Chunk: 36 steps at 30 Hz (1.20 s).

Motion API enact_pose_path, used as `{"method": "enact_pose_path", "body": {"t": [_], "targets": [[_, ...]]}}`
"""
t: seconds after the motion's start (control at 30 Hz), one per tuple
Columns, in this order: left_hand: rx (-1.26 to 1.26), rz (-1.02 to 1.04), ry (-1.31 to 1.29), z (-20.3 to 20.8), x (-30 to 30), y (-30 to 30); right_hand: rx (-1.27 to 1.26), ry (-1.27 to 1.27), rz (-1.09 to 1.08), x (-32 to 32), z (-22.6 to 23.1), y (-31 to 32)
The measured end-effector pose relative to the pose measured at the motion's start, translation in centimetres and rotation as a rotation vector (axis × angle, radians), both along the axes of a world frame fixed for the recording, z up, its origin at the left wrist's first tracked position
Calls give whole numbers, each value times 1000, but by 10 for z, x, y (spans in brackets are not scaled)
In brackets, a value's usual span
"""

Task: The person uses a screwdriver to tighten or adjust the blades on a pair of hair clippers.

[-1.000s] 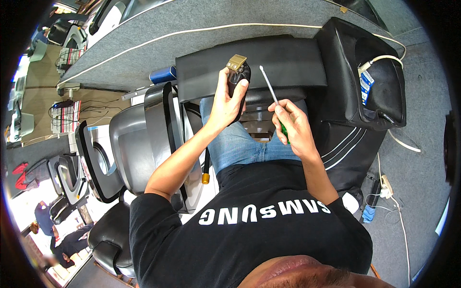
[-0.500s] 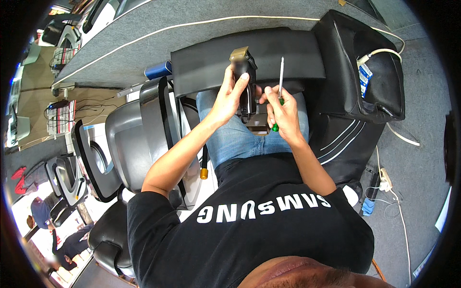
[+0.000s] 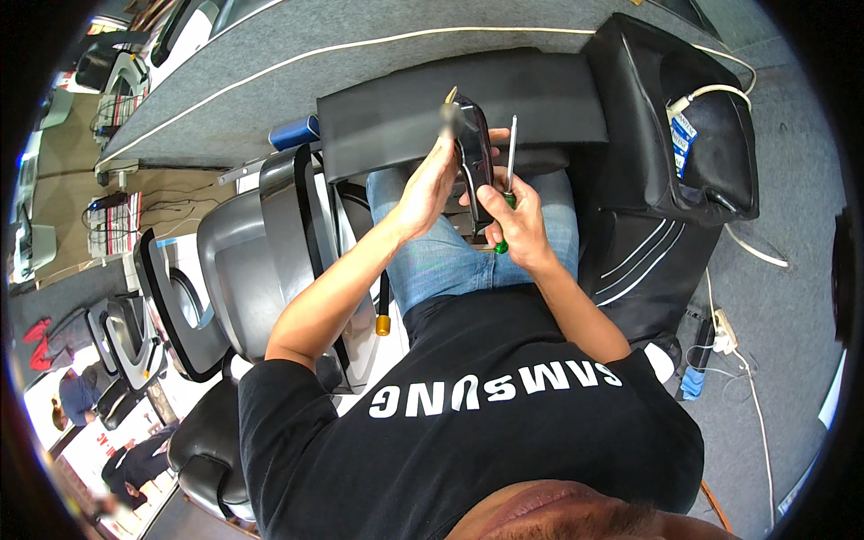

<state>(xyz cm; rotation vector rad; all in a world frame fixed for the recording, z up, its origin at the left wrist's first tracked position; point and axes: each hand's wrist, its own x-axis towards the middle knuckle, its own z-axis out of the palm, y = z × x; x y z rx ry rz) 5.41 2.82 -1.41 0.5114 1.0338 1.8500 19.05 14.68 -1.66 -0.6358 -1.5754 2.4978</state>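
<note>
A black hair clipper (image 3: 475,153) with a gold-coloured head is held upright above my lap, turned edge-on. My left hand (image 3: 432,184) grips it from the left side, some fingertips showing past its right edge. In my right hand (image 3: 524,220) is a screwdriver (image 3: 511,157) with a green handle, its metal shaft pointing away from me. The right thumb and fingers lie close against the clipper's lower end; whether they press on it I cannot tell.
Beyond my knees stands a black padded seat (image 3: 540,99) with a black armrest (image 3: 630,126). A grey-black barber chair (image 3: 238,256) is at my left, near a blue cylinder (image 3: 294,132). White cables and a power strip (image 3: 724,331) lie on the grey carpet at right.
The clipper has rotated from face-up to edge-on and shifted slightly right. My right hand has moved left, closer to the clipper's lower end, with the screwdriver still in it.
</note>
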Motion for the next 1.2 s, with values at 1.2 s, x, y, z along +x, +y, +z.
{"method": "enact_pose_path", "body": {"t": [1.2], "targets": [[13,-52,139,-5,-5,-2,230,72,-51,11,18,3]]}}
